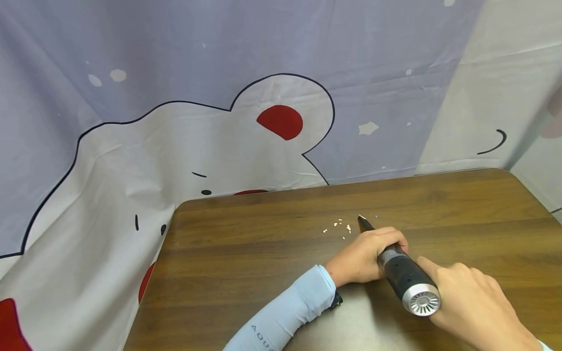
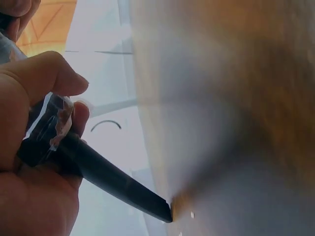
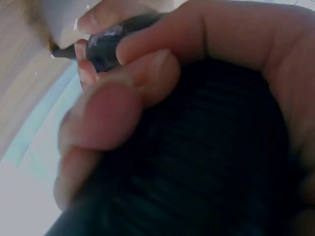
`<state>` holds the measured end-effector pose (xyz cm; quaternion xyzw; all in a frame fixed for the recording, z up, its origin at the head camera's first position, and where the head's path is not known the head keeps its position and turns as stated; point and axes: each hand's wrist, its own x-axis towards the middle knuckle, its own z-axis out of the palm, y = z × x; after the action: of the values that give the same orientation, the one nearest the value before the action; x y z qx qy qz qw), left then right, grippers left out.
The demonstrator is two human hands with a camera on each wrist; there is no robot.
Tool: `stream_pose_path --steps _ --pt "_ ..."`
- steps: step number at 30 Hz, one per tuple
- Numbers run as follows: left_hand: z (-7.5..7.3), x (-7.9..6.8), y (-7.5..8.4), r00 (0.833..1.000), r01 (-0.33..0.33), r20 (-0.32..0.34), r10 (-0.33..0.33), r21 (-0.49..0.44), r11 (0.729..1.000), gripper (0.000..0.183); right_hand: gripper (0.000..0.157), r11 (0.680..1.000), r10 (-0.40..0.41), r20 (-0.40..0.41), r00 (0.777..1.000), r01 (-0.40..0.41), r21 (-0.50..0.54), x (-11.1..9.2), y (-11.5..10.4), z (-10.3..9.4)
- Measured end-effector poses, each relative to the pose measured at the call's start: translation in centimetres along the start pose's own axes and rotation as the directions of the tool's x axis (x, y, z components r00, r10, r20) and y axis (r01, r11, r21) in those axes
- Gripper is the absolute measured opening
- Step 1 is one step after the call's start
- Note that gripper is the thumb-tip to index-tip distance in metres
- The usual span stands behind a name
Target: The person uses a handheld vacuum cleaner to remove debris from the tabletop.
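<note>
A black handheld vacuum cleaner (image 1: 406, 274) with a silver vented end cap slants across the table in the head view. My left hand (image 1: 362, 256) grips its front part, fingers and thumb wrapped round it near the nozzle. From the left wrist view, the long black crevice nozzle (image 2: 123, 184) runs down with its tip right at the tabletop. My right hand (image 1: 476, 302) holds the body further back; the right wrist view has its fingers curled round the dark ribbed body (image 3: 211, 147). Small pale scraps (image 1: 349, 227) lie just left of the nozzle tip.
The brown wood-grain table (image 1: 246, 263) has rounded far corners. A printed cloth (image 1: 189, 146) with cartoon figures hangs right behind it and down its left side. One tiny blue speck (image 1: 376, 216) lies to the right of the nozzle tip.
</note>
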<state>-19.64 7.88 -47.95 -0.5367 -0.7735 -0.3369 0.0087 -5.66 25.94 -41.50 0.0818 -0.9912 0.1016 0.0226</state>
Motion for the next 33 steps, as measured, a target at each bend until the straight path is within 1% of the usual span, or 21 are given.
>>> stream_pose_path --steps 4,8,15,20,27,33 --pt "0.3 0.2 0.6 1.0 0.002 -0.005 -0.003 -0.009 1.0 0.044 0.036 1.0 0.01 0.016 1.0 -0.01 -0.003 -0.6 0.2 -0.3" --pt "0.6 0.6 0.8 1.0 -0.009 0.001 0.009 -0.025 1.0 0.045 0.036 1.0 0.021 0.019 1.0 -0.021 -0.014 -0.8 0.3 -0.6" --pt "0.9 1.6 0.4 0.999 -0.029 0.019 0.03 -0.038 0.999 0.044 0.034 0.999 0.033 0.001 0.999 -0.033 -0.02 -0.7 0.6 -1.0" --pt "1.0 2.0 0.1 0.999 -0.032 0.021 0.032 -0.041 0.999 0.042 0.033 0.999 0.045 0.013 0.999 -0.045 -0.016 -0.5 0.8 -1.1" --pt "0.9 2.9 -0.4 0.999 -0.031 0.03 0.032 -0.016 0.999 0.042 0.031 0.999 0.044 0.001 0.999 -0.044 -0.012 -0.1 1.3 -1.1" --pt "1.0 3.1 -0.5 0.999 -0.028 0.037 0.028 -0.019 0.999 0.042 0.03 0.999 0.047 0.012 0.999 -0.047 -0.014 0.0 1.5 -1.1"
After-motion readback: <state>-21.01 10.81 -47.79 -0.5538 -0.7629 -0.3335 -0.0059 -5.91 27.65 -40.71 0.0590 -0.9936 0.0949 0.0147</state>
